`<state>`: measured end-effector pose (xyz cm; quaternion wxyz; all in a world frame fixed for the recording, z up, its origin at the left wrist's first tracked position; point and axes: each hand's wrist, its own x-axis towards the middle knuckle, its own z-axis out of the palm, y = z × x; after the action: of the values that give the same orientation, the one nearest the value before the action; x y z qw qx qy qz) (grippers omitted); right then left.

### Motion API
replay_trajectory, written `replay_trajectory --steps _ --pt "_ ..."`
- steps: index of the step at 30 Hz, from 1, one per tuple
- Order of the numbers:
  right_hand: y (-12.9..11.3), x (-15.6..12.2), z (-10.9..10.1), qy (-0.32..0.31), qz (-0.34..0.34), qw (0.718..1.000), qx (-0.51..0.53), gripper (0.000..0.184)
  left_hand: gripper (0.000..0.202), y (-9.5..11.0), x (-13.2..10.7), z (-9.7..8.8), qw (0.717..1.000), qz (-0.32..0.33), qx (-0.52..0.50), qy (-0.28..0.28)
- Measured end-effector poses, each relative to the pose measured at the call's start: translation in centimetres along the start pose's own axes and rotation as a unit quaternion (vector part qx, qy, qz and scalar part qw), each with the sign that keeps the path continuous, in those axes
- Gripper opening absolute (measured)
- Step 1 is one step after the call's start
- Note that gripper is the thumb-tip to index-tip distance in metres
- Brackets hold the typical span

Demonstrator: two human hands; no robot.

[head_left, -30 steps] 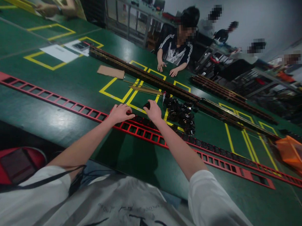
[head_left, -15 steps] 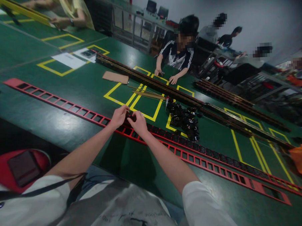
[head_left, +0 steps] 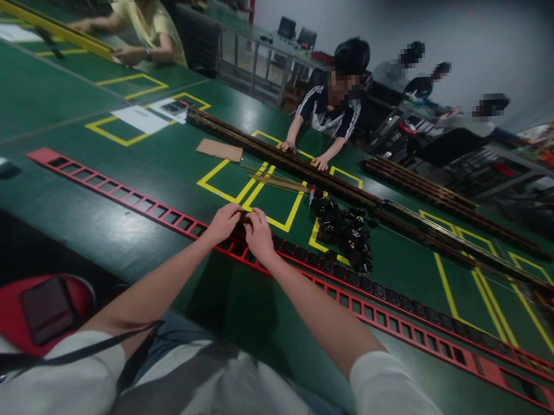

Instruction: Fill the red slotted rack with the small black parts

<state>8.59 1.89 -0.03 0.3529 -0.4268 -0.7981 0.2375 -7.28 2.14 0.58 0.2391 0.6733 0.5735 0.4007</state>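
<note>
My left hand point(head_left: 227, 223) and my right hand point(head_left: 260, 234) are close together over the middle of the table, fingers bent inward. Both are closed on a small dark piece point(head_left: 244, 217), mostly covered by the fingers. Just under them runs a slim red strip with windows, filled with black square pieces point(head_left: 379, 290) to the right of my hands. Nearer my body lies a long red slotted frame point(head_left: 132, 193), slanting from upper left to lower right. Beyond my right hand sits a heap of shiny black parts point(head_left: 344, 229).
Yellow tape marks the green table point(head_left: 64, 174). Behind the heap stretch long dark bars point(head_left: 274, 149), with a co-worker's hands point(head_left: 321, 163) on them. A cardboard piece point(head_left: 219, 150), thin sticks point(head_left: 278, 182) and paper sheets point(head_left: 139, 118) lie farther off. A red stool point(head_left: 15, 298) is at my left.
The camera view has shifted, so the scene sits slightly lower and farther right. My hands remain together at the same stretch of strip, with fingers slightly shifted around the dark piece.
</note>
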Motion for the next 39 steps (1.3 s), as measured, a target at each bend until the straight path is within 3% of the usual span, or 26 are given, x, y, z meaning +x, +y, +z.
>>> replay_trajectory --steps 4,9,14,25,39 --pt "0.04 -0.03 -0.02 -0.01 -0.009 1.0 0.003 0.031 0.013 0.06 -0.16 0.03 1.0 0.008 -0.001 0.009" --pt "0.39 -0.02 0.23 -0.019 -0.021 0.999 0.021 0.025 0.006 -0.11 -0.05 0.1 1.0 0.015 0.008 0.017" --pt "0.32 0.07 0.21 -0.015 -0.038 0.999 0.007 0.03 0.019 -0.21 0.04 0.29 0.999 0.017 0.024 0.022" --pt "0.22 0.11 0.01 -0.059 -0.076 0.995 -0.026 0.029 0.028 -0.25 0.07 0.26 0.997 -0.001 0.051 0.051" --pt "0.27 0.13 0.05 -0.086 -0.072 0.991 -0.075 0.021 0.026 -0.35 0.57 0.41 0.996 -0.051 0.04 0.059"
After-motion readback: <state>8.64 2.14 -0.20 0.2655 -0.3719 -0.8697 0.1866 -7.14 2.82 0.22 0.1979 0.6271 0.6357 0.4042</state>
